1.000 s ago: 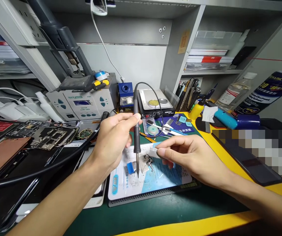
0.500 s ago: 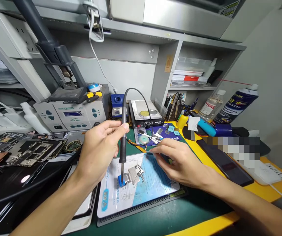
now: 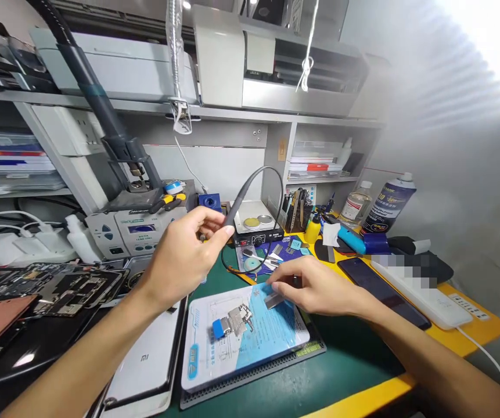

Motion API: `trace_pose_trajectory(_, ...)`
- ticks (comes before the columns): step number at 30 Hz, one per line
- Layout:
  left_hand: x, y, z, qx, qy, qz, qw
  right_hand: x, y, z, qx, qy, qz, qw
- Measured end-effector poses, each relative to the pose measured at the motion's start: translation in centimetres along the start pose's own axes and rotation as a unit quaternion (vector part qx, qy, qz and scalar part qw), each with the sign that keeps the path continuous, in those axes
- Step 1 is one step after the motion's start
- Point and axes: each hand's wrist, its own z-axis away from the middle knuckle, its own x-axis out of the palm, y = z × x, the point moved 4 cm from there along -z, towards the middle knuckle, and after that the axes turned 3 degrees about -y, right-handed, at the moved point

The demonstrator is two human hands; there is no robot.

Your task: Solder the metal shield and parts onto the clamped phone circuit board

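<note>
My left hand [image 3: 189, 249] is closed around the grip of a soldering iron [image 3: 241, 198], whose cable loops up behind it. The iron's tip is hidden by the hand. Thumb and fingers of my right hand [image 3: 308, 281] pinch a thin grey metal strip [image 3: 274, 299] just above the right part of a white and blue printed pad [image 3: 271, 342]. On the pad's left part lies a small silver circuit board [image 3: 237, 320] with a blue end piece [image 3: 218, 328]. Neither hand touches the board.
Behind the pad stands a heating plate [image 3: 254, 212] with two round tins. A soldering station [image 3: 132, 229] and opened phones [image 3: 71, 290] are at left. A yellow bottle [image 3: 313, 229], a dark phone [image 3: 380, 293] and a spray can [image 3: 389, 203] are at right.
My left hand has tilted the soldering iron away from the board, where its tip was over the blue end. The grey strip now shows below my right fingers. The view has tipped upward.
</note>
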Motion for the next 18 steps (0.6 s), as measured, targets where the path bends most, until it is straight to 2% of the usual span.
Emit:
trace_pose_trajectory(4,0.1,1.2,0.1,0.062,-0.047,-0.053,0.996,-1.2,-0.9,0.3,-0.016,0.056,-0.048,0.997)
trace_pose_trajectory(9,1.9,2.6,1.0,0.169,-0.092,-0.128,0.973,-1.1,-2.9,-0.8,-0.005,0.097,-0.205,0.974)
trace_pose_trajectory(14,3.3,2.6,1.1,0.235,-0.081,-0.224,0.942,1.0,-5.1,-2.1,-0.001,0.163,-0.282,0.945)
trace_pose_trajectory(18,1.9,3.3,2.1,0.244,-0.062,-0.246,0.936,1.8,-4.8,-2.8,0.010,0.219,-0.307,0.926)
